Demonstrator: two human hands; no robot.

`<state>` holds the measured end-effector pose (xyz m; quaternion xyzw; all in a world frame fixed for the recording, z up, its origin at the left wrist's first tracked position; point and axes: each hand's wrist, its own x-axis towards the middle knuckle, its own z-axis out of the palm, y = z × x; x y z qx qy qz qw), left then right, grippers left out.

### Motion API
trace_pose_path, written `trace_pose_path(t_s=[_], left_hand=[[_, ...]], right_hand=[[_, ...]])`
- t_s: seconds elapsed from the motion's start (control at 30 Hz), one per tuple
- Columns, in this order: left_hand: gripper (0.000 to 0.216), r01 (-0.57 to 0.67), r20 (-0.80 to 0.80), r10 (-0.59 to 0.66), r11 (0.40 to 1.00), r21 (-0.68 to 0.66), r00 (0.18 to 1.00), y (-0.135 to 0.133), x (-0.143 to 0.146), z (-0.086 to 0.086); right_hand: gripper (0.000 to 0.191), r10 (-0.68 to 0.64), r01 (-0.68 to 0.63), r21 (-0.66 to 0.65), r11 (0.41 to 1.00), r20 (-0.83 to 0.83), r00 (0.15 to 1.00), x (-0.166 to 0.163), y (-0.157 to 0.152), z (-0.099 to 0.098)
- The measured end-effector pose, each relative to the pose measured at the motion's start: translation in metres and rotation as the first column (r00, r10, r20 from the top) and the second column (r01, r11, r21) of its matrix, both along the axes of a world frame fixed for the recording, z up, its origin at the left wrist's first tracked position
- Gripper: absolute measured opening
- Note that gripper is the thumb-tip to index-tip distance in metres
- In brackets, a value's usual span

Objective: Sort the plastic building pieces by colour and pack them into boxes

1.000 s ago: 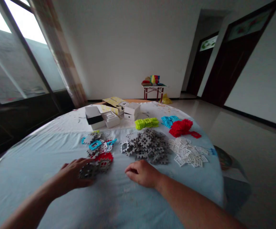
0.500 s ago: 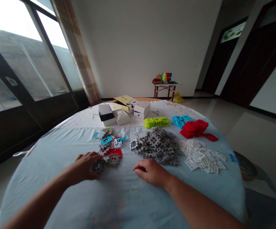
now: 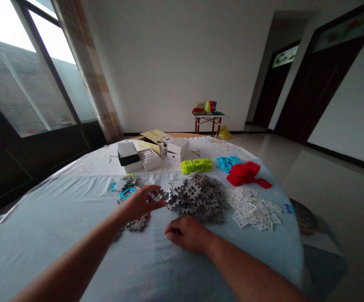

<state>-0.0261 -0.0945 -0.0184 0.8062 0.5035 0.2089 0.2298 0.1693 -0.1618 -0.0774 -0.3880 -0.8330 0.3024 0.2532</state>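
My left hand (image 3: 144,202) has thumb and fingers around a grey openwork building piece (image 3: 162,195) at the left edge of the grey pile. Notched square interlocking pieces make up this pile of grey building pieces (image 3: 199,195). Beneath and behind my left hand lies a mixed cluster of grey, white, red and blue pieces (image 3: 137,224), partly covered by the hand and forearm. My right hand (image 3: 186,233) rests on the cloth in front of the grey pile, its fingers curled in with nothing visible in them.
Beyond the grey pile sit lime-green pieces (image 3: 197,166), blue pieces (image 3: 229,163) and red pieces (image 3: 244,173). White lattice pieces (image 3: 254,208) spread to the right. White boxes (image 3: 178,149) and a yellow printed box (image 3: 156,137) stand at the back of the round cloth-covered table (image 3: 74,201).
My left hand has moved right from the mixed cluster to the grey pile's edge and closed around a grey piece. My right hand stays curled on the cloth. The view has shifted slightly.
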Motion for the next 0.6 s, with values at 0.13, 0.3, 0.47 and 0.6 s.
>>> trace_pose_path(t_s=[0.13, 0.3, 0.47, 0.6], left_hand=[[0.073, 0.025, 0.191, -0.029, 0.999, 0.026, 0.981, 0.023, 0.057, 0.002], [0.070, 0.010, 0.122, -0.037, 0.976, 0.218, 0.992, 0.035, 0.063, 0.008], [0.047, -0.010, -0.093, 0.030, 0.978, 0.208, 0.995, 0.023, 0.005, 0.011], [0.047, 0.019, -0.213, 0.004, 0.994, 0.105, 0.977, -0.001, -0.040, 0.005]], right_hand=[[0.022, -0.026, 0.026, -0.007, 1.000, 0.026, 0.999, 0.001, 0.001, 0.000], [0.023, -0.029, 0.030, -0.020, 0.999, 0.013, 0.999, 0.002, 0.001, -0.001], [0.023, -0.021, 0.020, -0.069, 0.997, -0.010, 1.000, 0.003, -0.001, -0.001], [0.024, -0.007, 0.004, -0.081, 0.997, -0.028, 1.000, 0.002, -0.001, -0.002]])
